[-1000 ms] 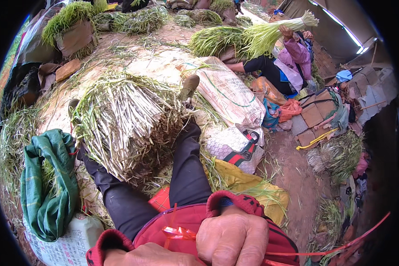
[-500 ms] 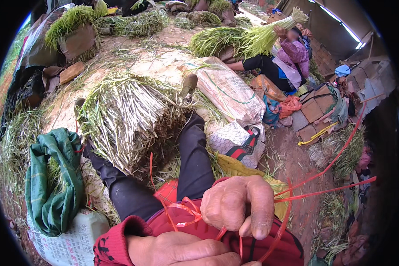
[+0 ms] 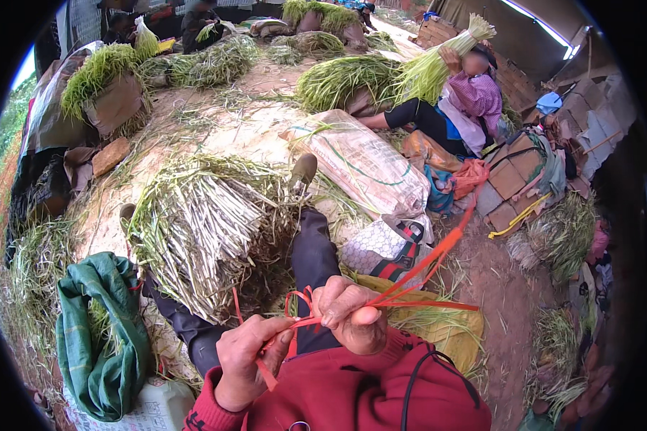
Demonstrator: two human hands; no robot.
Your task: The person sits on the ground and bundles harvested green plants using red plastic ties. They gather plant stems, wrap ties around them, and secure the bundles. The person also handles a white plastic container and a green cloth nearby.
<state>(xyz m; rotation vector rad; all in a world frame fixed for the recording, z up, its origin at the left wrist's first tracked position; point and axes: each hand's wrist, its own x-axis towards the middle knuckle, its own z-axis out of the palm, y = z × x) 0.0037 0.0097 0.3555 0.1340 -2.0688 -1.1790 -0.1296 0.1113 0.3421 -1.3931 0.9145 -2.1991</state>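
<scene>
- The red ribbon (image 3: 448, 241) is at the low middle of the view, toward six o'clock, in front of the red garment (image 3: 381, 391).
- The left hand (image 3: 248, 355) pinches it between thumb and forefinger; a short end hangs below this hand.
- The right hand (image 3: 352, 316) has its fingers curled and closed on the ribbon; from there, one tail goes between one and two o'clock, another to three o'clock.
- I judge it very light, thin and soft, easy to bend and twist, probably somewhat slippery; it is not fragile, though it may split lengthwise.
- The better hold is close to the small loops between the hands, with fingertips, because the loose tails would only swing.
- From the hands, the bundle (image 3: 201, 230) of stalks lies between ten and eleven o'clock, the green cloth (image 3: 72, 345) at nine, the yellow sack (image 3: 449, 327) at three.
</scene>
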